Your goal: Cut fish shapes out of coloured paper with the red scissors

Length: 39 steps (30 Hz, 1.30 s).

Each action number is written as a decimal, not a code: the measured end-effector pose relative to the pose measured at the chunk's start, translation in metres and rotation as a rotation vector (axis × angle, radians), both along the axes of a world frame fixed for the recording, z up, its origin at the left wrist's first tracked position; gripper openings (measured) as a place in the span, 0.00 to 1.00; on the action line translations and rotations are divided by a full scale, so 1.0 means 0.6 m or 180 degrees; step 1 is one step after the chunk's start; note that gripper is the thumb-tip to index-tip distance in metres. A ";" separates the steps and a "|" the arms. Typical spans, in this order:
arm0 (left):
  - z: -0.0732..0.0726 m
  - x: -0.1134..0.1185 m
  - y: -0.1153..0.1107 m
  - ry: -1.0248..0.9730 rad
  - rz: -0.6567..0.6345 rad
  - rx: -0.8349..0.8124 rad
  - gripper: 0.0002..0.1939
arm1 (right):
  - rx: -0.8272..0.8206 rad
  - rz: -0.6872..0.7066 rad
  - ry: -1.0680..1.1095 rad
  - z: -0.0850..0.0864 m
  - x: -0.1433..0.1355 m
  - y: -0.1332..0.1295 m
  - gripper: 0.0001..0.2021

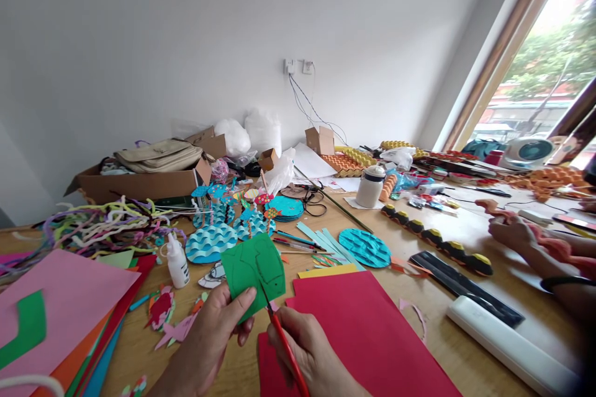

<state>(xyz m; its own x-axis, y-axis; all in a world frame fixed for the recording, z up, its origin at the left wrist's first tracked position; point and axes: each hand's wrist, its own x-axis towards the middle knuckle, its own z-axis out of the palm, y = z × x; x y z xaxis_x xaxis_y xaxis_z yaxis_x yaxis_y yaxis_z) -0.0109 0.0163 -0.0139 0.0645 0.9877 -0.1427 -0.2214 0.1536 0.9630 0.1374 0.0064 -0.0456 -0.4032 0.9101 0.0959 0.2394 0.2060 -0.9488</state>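
My left hand (218, 322) is closed on a piece of green paper (246, 263), thumb on its front face. A fish shape is drawn on the paper in dark line. In my right hand (307, 338) is a pair of scissors (285, 347) with red handles, fingers wrapped round them. The blades meet the lower edge of the green paper, near the drawn outline. Below and to the right lies a stack of red paper (354, 322). Cut paper fish (162, 309) in red and pink lie left of my left hand.
A white glue bottle (177, 262) stands left of blue wavy paper discs (216, 243). Pipe cleaners (116, 229) pile up behind coloured sheets (69, 291). At right are a white case (507, 344), an egg-carton caterpillar (433, 239) and another person's hands (516, 236) with orange material.
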 end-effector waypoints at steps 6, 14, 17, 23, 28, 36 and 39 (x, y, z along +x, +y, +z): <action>0.000 -0.001 0.001 0.0019 -0.0038 -0.0001 0.16 | 0.0124 -0.0061 -0.0095 -0.008 -0.004 0.002 0.21; 0.004 0.002 -0.008 -0.0099 -0.0294 -0.0131 0.13 | -0.0213 0.0125 0.0208 0.004 0.000 -0.004 0.20; 0.003 0.002 -0.009 -0.0126 -0.0375 -0.0137 0.13 | -0.0226 0.0142 0.0272 0.011 0.002 -0.005 0.21; 0.001 -0.001 -0.006 -0.0166 -0.0406 -0.0220 0.13 | -0.0292 0.0186 0.0336 0.009 0.001 -0.002 0.21; -0.001 -0.003 -0.006 -0.0138 -0.0406 -0.0221 0.13 | 0.0142 -0.0005 0.0122 -0.001 0.001 0.003 0.25; -0.001 0.003 -0.005 -0.0139 0.0092 -0.0027 0.15 | -0.0097 0.0095 0.0182 -0.008 0.002 0.003 0.23; -0.001 0.005 -0.003 -0.0131 0.0150 -0.0024 0.15 | -0.0137 0.0081 0.0135 -0.008 0.002 0.001 0.23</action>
